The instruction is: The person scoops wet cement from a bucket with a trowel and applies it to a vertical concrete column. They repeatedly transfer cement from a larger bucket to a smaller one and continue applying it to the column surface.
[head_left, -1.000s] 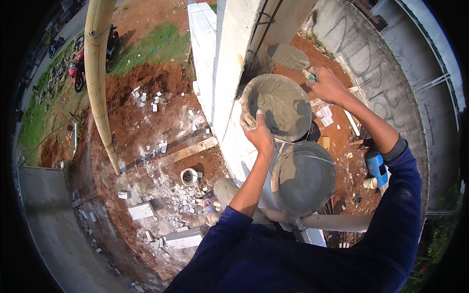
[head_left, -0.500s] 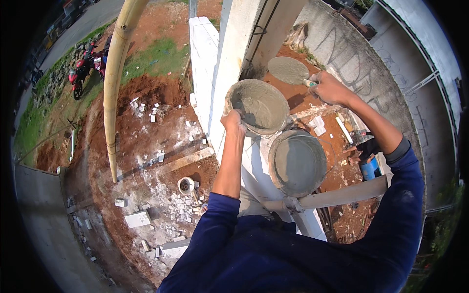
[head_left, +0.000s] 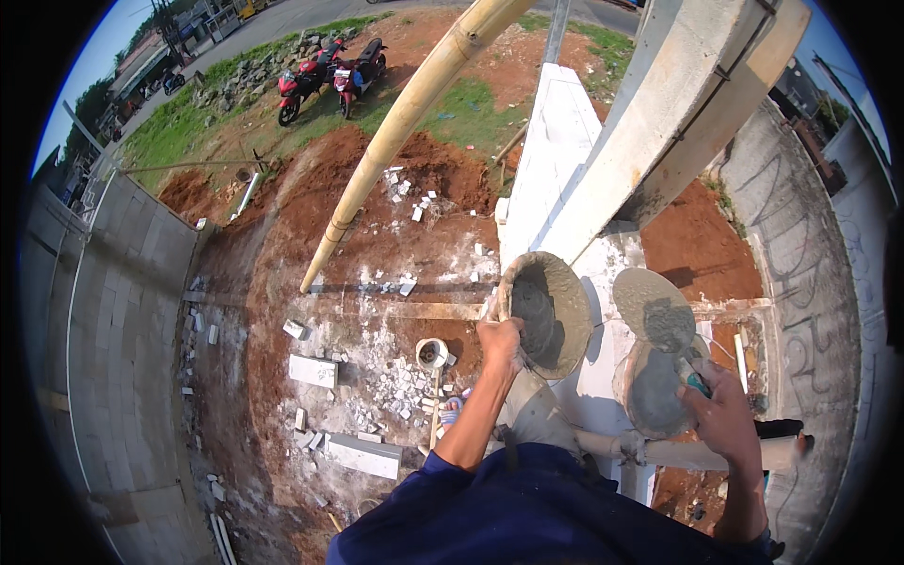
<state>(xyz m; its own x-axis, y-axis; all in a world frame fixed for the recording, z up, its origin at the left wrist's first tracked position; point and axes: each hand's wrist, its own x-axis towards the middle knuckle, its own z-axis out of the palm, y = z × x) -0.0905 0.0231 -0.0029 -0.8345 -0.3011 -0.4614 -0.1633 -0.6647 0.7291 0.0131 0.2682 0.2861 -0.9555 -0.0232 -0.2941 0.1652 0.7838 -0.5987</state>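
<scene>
My left hand (head_left: 499, 334) is closed on the rim of a grey mortar-crusted bucket (head_left: 560, 325), which is tilted with its opening toward the right. My right hand (head_left: 716, 414) grips the green handle of a round-bladed trowel (head_left: 650, 306), mortar clinging to the blade. A second bucket (head_left: 650, 395) with grey contents sits under the trowel, partly hidden by it and my right hand. Beside both buckets rise the white block wall (head_left: 556, 122) and a concrete column (head_left: 640, 151) with dark bars along it.
A long bamboo pole (head_left: 395, 132) slants at upper left. Below lie rubble (head_left: 395, 395), white blocks (head_left: 311, 370) and a small pail (head_left: 431, 352). A horizontal pole (head_left: 593, 443) crosses near my body. A grey wall (head_left: 791, 235) stands right; motorbikes (head_left: 301, 89) are parked beyond. A dark sleeve (head_left: 777, 428) shows at right.
The view has swung toward the street. The held bucket has tipped rightward. My right hand and trowel have come down over the second bucket.
</scene>
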